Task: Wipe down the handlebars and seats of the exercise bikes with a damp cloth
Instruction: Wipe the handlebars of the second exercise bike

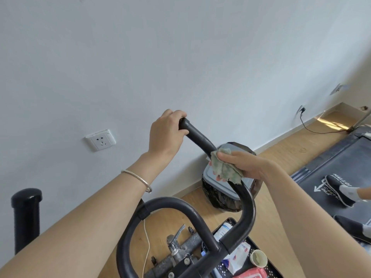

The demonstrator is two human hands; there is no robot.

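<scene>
Left hand clenched around the far tip of the black handlebar, silver bracelet on that wrist. Right hand grasping a crumpled green cloth, wrapped and pressed around the same bar just below the left hand, at the start of its downward bend. Below the bar, on the wooden floor against the wall's edge, a grey bin lined with a black bag. Near the bottom edge, a black tray with packets and a paper cup. At the right edge, a dark treadmill with another person's shoe on its belt. White wall socket left of the hands.
</scene>
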